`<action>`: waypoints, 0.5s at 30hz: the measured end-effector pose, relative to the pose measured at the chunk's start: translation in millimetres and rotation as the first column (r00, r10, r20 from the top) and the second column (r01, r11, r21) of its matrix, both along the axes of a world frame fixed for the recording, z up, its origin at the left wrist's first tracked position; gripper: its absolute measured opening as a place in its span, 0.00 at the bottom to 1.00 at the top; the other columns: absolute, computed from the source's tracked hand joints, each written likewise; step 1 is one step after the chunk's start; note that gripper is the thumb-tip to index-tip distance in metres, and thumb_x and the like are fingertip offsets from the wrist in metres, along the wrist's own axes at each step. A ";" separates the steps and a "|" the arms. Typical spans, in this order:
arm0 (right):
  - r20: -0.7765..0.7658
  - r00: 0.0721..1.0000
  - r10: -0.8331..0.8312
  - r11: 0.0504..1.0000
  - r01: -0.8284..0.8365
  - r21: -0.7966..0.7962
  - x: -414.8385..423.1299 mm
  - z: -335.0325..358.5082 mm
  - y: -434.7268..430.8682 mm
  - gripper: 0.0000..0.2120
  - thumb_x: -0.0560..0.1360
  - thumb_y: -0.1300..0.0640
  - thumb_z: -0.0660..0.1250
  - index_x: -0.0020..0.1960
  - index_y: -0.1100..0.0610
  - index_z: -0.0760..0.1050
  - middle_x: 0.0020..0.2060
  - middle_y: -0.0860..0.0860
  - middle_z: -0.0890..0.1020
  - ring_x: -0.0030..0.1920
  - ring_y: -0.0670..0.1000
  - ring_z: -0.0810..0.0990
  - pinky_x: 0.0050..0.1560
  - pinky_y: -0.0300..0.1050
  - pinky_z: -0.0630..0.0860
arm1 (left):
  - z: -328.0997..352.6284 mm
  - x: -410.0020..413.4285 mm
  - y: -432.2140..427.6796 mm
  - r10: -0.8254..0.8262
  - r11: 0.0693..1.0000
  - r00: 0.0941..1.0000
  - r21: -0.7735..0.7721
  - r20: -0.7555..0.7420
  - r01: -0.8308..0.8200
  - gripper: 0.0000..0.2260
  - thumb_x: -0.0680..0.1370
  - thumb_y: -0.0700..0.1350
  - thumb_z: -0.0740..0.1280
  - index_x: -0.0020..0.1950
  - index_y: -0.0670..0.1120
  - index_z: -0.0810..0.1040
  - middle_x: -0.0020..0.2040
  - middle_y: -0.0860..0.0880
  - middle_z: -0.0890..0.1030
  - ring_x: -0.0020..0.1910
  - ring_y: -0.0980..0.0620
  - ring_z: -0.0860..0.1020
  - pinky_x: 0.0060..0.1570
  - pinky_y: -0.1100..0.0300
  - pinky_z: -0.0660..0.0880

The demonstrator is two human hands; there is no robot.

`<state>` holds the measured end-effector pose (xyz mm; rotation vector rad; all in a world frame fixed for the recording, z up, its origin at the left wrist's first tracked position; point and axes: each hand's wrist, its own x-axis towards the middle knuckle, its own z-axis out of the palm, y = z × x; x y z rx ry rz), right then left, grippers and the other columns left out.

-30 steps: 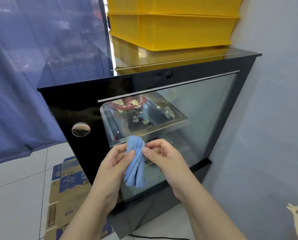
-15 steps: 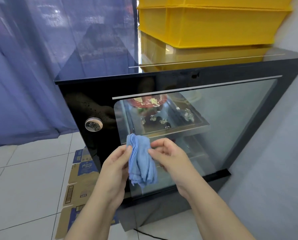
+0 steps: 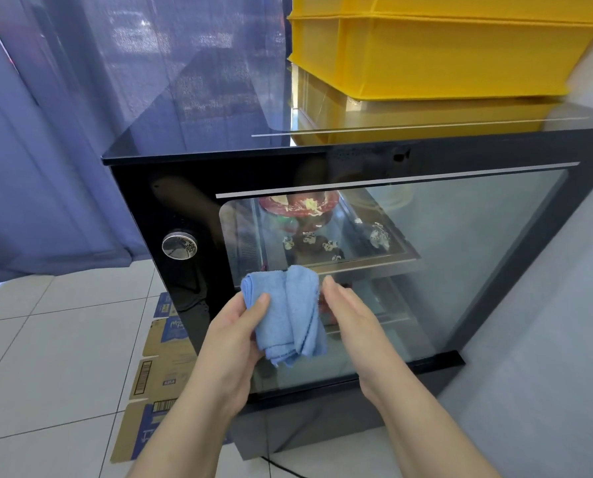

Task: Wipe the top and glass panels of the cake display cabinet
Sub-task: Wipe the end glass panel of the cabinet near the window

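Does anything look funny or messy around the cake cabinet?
Stacked yellow plastic crates sit on the black cake display cabinet's glass top, covering part of what needs wiping. Flattened cardboard boxes lie on the floor beside it.

"APA" on flattened cardboard box [image 3: 168, 377], other print unreadable

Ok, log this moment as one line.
left hand: grips blue cloth | right hand: fingers straight, at cloth's edge | glass panel: behind cloth | cabinet top: yellow crates on it
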<state>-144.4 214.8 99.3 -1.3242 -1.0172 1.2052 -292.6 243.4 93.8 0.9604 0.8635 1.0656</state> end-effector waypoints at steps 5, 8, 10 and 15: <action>-0.045 0.997 -0.063 0.995 0.066 0.071 19.6 0.8 5.0 0.03 0.74 0.59 0.69 0.43 0.53 0.77 0.41 0.49 0.83 0.41 0.46 0.80 0.39 0.35 0.74 | 5.3 -13.5 7.5 0.066 0.996 0.994 0.065 -0.087 -0.060 0.10 0.78 0.44 0.61 0.55 0.43 0.79 0.48 0.43 0.84 0.43 0.45 0.81 0.36 0.56 0.78; -0.083 0.996 0.017 0.998 -0.012 0.057 32.1 11.3 5.3 0.01 0.76 0.61 0.66 0.47 0.56 0.75 0.43 0.51 0.85 0.42 0.46 0.83 0.37 0.32 0.74 | 6.7 -27.1 12.5 0.031 0.996 0.992 0.090 -0.125 -0.019 0.11 0.79 0.44 0.60 0.58 0.47 0.78 0.52 0.47 0.84 0.50 0.49 0.82 0.41 0.60 0.79; -0.067 0.997 0.041 0.996 -0.036 0.077 33.3 14.0 5.8 0.03 0.76 0.59 0.66 0.50 0.56 0.75 0.45 0.52 0.85 0.44 0.48 0.83 0.38 0.35 0.76 | 9.0 -30.3 12.6 -0.002 0.995 0.990 0.096 -0.139 0.016 0.11 0.79 0.44 0.60 0.59 0.47 0.78 0.53 0.48 0.83 0.52 0.49 0.82 0.44 0.58 0.78; 0.130 0.989 0.075 0.973 -0.101 0.208 37.5 24.4 14.8 0.03 0.78 0.59 0.64 0.50 0.53 0.76 0.46 0.50 0.83 0.47 0.49 0.80 0.49 0.41 0.73 | 8.1 -39.1 14.6 0.097 0.983 0.955 0.179 -0.279 -0.047 0.08 0.74 0.45 0.70 0.50 0.45 0.74 0.45 0.52 0.83 0.50 0.50 0.80 0.45 0.58 0.76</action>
